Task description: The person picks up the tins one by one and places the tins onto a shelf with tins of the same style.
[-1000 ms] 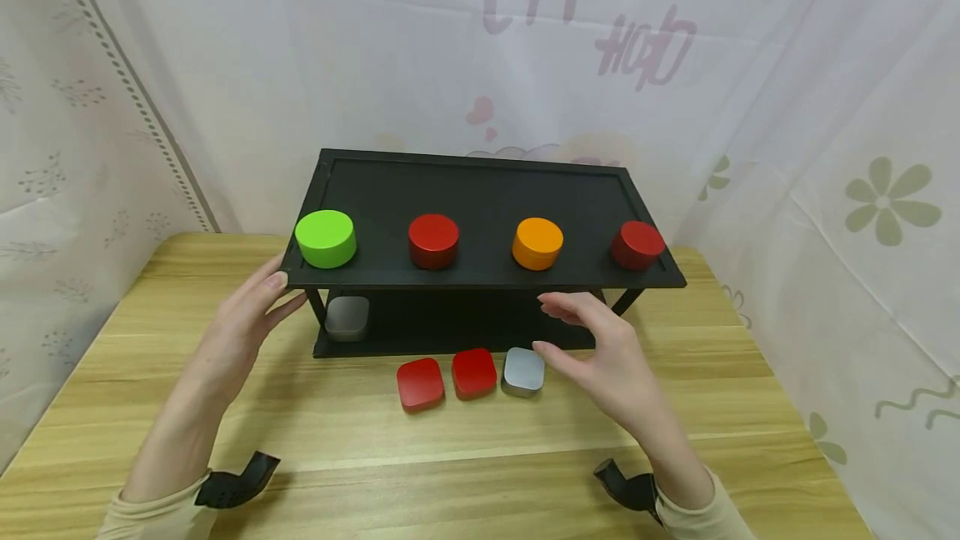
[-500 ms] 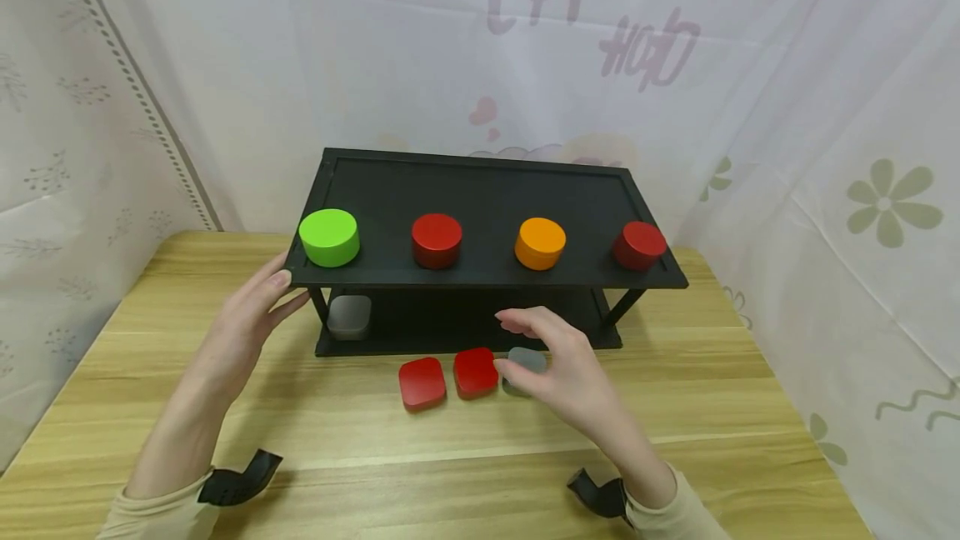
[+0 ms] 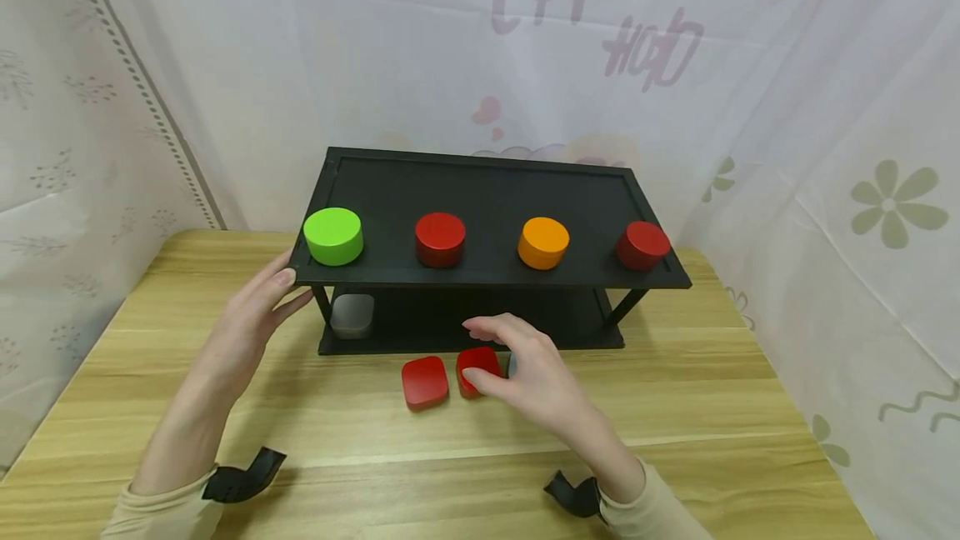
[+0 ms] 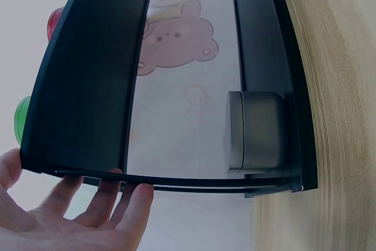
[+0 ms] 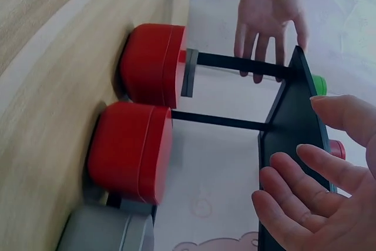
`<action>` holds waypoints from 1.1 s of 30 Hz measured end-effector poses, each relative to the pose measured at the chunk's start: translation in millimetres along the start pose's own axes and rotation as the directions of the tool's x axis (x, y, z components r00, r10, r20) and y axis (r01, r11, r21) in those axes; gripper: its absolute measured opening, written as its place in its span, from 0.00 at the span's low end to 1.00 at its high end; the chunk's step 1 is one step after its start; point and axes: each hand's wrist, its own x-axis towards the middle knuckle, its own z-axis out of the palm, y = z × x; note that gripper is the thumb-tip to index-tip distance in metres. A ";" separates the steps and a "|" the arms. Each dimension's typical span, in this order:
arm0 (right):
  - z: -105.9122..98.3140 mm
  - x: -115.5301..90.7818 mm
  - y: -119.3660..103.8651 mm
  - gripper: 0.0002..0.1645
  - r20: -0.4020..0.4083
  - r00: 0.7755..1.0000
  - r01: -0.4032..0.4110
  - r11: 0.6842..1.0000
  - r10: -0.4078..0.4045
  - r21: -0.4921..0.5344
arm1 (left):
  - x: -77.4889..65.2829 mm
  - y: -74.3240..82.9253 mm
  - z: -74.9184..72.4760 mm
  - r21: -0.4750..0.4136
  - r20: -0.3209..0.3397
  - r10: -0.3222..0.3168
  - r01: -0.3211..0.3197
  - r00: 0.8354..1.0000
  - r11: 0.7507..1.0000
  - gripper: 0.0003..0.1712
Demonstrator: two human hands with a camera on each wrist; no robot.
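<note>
My left hand (image 3: 243,327) rests against the left end of a black two-level shelf (image 3: 480,198), thumb at the upper board's front corner and fingers stretched along the end. In front of the shelf, two rounded-square red tins, the left one (image 3: 425,382) and the middle one (image 3: 480,358), stand in a row with a grey tin (image 5: 103,230). My right hand (image 3: 528,373) hovers over this row, thumb and fingers parted, overlapping the middle red tin and most of the grey one in the head view. Nothing is between its fingers.
On the upper board stand round tins: a green one (image 3: 333,237), a red one (image 3: 440,240), an orange one (image 3: 543,243) and a dark red one (image 3: 642,246). Another grey tin (image 4: 264,130) sits on the lower level's left end. A patterned cloth (image 3: 420,48) hangs behind.
My right hand has moved left, from beside the grey tin to over the middle red tin. The left hand stays at the shelf's end, and the tins have not moved.
</note>
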 end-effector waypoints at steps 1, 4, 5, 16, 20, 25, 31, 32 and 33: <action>1.6 0.7 -0.4 0.29 0.004 1.000 -0.006 1.000 0.006 -0.002 | 0.0 0.2 0.2 -0.002 0.000 0.004 -0.004 1.000 1.000 0.28; 6.2 3.0 -2.6 0.29 0.022 0.999 -0.029 0.999 0.029 -0.015 | 0.2 0.8 0.7 -0.007 -0.001 0.015 -0.015 1.000 1.000 0.28; 7.7 3.8 -3.3 0.30 0.029 0.999 -0.037 0.999 0.037 -0.021 | 0.2 1.0 0.8 -0.008 0.000 0.019 -0.019 1.000 1.000 0.28; 28.7 13.9 -1.9 0.32 0.112 0.994 -0.006 0.997 0.014 -0.076 | 0.4 2.8 1.2 0.001 0.000 0.006 -0.006 1.000 1.000 0.28; 34.6 17.0 -0.6 0.32 0.132 0.991 0.005 0.991 0.013 -0.137 | -0.2 3.0 1.6 0.005 0.002 -0.001 0.001 1.000 1.000 0.29; 41.5 20.2 2.0 0.35 0.165 0.986 0.002 0.981 0.030 -0.195 | -0.3 3.2 2.1 0.004 0.000 0.001 -0.001 1.000 1.000 0.29; 50.3 23.8 5.3 0.37 0.200 0.979 0.022 0.968 0.029 -0.249 | -0.9 2.8 1.7 0.009 0.001 0.005 -0.005 1.000 1.000 0.29; 51.5 24.3 5.6 0.37 0.205 0.978 0.020 0.967 0.033 -0.252 | -1.1 2.6 1.6 0.010 0.000 0.005 -0.005 1.000 1.000 0.29; 52.6 24.8 6.0 0.37 0.211 0.977 0.017 0.967 0.039 -0.255 | -1.3 2.5 1.4 0.012 0.001 0.004 -0.004 1.000 1.000 0.29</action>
